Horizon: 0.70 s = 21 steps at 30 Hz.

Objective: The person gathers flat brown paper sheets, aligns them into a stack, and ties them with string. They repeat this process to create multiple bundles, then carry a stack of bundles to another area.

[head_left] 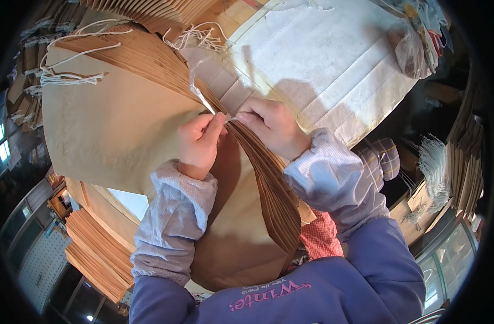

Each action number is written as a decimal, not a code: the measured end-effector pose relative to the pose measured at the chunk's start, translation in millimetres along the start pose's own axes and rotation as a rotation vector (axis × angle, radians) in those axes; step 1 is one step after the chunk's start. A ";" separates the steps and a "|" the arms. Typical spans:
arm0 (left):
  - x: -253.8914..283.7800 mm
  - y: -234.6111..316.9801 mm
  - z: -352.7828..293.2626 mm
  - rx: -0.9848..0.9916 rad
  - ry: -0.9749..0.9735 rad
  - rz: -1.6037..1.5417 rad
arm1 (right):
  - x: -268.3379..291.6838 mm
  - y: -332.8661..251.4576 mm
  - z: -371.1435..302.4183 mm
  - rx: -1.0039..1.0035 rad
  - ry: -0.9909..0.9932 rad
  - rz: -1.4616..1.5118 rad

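A thick bundle of brown paper envelopes or bags (112, 119) lies in front of me, pinched in at the middle so that both halves fan out. A thin white plastic strip (203, 99) runs to the pinched part, with its loose length rising at the far side. My left hand (195, 143) is closed on the strip, thumb against fingers. Just to its right, my right hand (274, 125) is also closed, gripping the strip, with a short twisted stretch between the two hands. White cords (74, 78) hang over the bundle's far left end.
A pale padded sheet (322, 54) covers the surface at the far right. Another brown bundle (155, 11) lies at the back, beside loose white cords (201, 39). Stacked brown paper (98, 254) stands at lower left. On the right are a clear plastic bag (411, 51) and corded stacks (465, 167).
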<state>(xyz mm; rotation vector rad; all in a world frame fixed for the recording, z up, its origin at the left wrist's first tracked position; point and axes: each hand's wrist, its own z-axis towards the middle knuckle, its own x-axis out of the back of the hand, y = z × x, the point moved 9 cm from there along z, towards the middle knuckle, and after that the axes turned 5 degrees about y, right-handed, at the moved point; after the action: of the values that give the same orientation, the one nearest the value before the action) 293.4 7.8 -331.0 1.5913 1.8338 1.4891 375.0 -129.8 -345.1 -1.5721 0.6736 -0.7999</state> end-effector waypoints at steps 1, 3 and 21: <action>1.9 4.1 -1.8 -0.048 -0.014 0.014 | 4.3 -6.3 -4.0 0.045 0.034 0.026; 5.3 -1.4 -3.0 0.023 -0.043 -0.096 | 5.9 -13.3 -12.1 0.054 0.030 -0.001; 0.5 49.6 -21.8 -0.556 0.238 0.751 | 10.9 -22.8 -13.5 0.018 -0.542 -0.340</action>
<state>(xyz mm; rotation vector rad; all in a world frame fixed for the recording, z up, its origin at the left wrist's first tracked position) 304.1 -9.8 -280.9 1.9301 0.7555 2.3129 370.3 -143.1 -320.2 -1.8085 0.0050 -0.5755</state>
